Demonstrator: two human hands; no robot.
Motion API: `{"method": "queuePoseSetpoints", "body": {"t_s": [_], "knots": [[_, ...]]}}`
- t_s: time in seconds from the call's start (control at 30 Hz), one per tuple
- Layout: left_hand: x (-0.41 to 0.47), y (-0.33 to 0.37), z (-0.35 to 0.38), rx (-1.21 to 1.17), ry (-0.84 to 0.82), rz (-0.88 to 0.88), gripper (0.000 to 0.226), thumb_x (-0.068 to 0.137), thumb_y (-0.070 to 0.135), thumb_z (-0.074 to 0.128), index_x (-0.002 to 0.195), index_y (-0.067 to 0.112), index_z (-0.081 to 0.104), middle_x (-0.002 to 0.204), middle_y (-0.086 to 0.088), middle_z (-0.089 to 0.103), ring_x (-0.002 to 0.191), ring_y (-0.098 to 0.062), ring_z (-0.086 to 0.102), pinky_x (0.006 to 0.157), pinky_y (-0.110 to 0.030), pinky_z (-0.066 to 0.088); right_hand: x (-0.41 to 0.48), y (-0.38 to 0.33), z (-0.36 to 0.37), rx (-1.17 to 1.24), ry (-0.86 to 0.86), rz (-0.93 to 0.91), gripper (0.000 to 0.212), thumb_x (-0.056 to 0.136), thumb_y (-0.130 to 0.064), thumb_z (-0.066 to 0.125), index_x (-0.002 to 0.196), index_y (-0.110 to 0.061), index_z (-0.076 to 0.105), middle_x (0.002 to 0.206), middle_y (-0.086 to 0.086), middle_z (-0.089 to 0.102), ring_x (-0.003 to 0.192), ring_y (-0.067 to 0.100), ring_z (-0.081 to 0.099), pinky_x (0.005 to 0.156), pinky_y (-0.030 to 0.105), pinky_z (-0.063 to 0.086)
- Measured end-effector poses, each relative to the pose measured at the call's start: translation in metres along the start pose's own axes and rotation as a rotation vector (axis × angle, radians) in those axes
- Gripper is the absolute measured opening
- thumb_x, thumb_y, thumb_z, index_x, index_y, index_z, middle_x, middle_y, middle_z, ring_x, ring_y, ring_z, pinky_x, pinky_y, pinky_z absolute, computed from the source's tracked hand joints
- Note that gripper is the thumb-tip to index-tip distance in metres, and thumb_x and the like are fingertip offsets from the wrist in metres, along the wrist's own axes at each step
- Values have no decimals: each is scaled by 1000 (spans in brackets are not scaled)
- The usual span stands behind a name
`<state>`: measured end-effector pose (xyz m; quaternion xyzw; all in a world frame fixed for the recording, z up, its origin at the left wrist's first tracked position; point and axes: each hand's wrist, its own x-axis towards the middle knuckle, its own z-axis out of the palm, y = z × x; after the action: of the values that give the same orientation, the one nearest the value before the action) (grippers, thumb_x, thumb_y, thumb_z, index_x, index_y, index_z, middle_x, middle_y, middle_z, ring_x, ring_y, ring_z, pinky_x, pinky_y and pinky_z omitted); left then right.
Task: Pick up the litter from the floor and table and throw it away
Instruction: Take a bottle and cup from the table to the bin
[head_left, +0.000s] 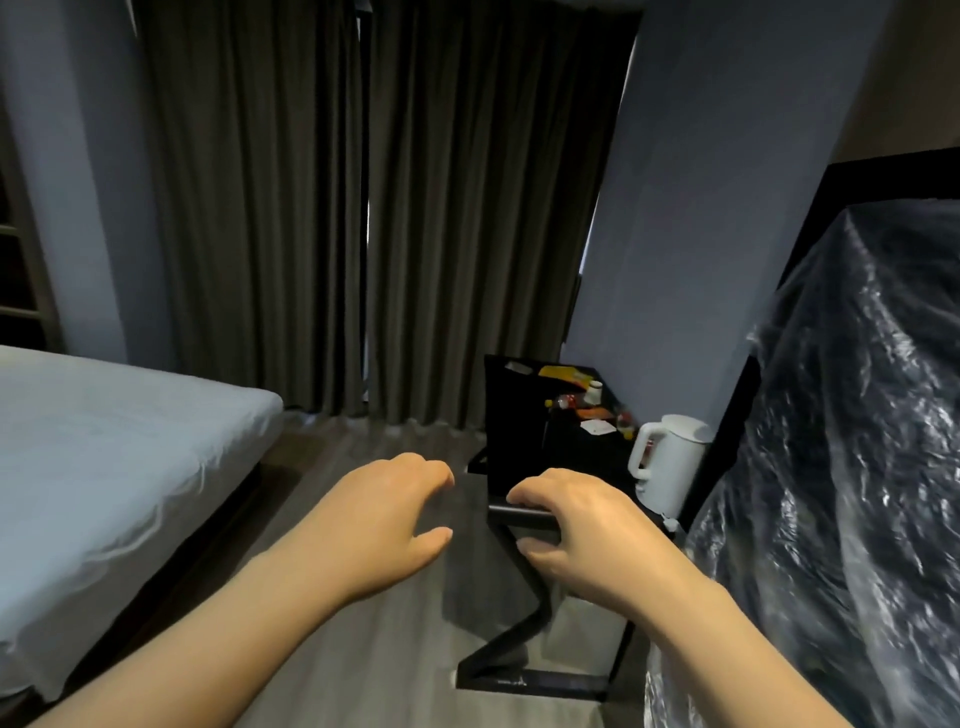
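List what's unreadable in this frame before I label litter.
Head view:
- Litter on the black table: small and blurred, so items can't be named.
- Right hand: covers the table's near edge; grip or hover is unclear.
- Bulk under the plastic sheet: hidden by the sheet, cut off by the right edge.
- Floor: the bed, the table and the left hand hide parts.

cloth, plastic, wood-look floor

matt curtains (363, 208) at 12 o'clock — glossy crinkled plastic sheet (841, 467) at 3 — smooth white kettle (670, 462).
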<state>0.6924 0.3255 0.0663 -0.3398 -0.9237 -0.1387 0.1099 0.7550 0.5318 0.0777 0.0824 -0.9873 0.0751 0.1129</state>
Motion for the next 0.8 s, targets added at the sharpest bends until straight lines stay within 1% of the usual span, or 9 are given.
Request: {"method": "queuePoseSetpoints", "body": {"t_s": [0.17, 0.37, 0.53, 0.8], "knots": [[52, -46, 13, 25, -6, -19, 49, 86, 49, 54, 131, 34, 43, 129, 12, 51, 117, -9, 51, 98, -28, 43, 67, 18, 21, 17, -9, -17, 40, 85, -37, 61, 124, -35, 54, 115, -16, 56, 111, 5, 51, 92, 25, 46], [148, -89, 18, 71, 27, 7, 50, 85, 49, 55, 131, 31, 45, 128, 10, 53, 115, -12, 53, 97, -31, 45, 160, 65, 31, 26, 48, -10, 40, 85, -40, 59, 124, -36, 53, 118, -16, 56, 114, 5, 50, 94, 24, 44], [224, -114, 35, 75, 17, 19, 50, 86, 49, 54, 132, 32, 43, 127, 10, 53, 113, -10, 54, 96, -30, 46, 227, 108, 41, 31, 43, 2, 41, 86, -40, 60, 126, -37, 52, 118, -16, 55, 114, 5, 50, 95, 26, 45], [330, -147, 81, 62, -65, 93, 47, 86, 47, 55, 129, 28, 47, 125, 6, 54, 114, -13, 54, 95, -30, 45, 299, 172, 64, 30, 6, 78, 43, 85, -40, 61, 127, -36, 52, 120, -15, 55, 114, 7, 51, 93, 26, 46]]}}
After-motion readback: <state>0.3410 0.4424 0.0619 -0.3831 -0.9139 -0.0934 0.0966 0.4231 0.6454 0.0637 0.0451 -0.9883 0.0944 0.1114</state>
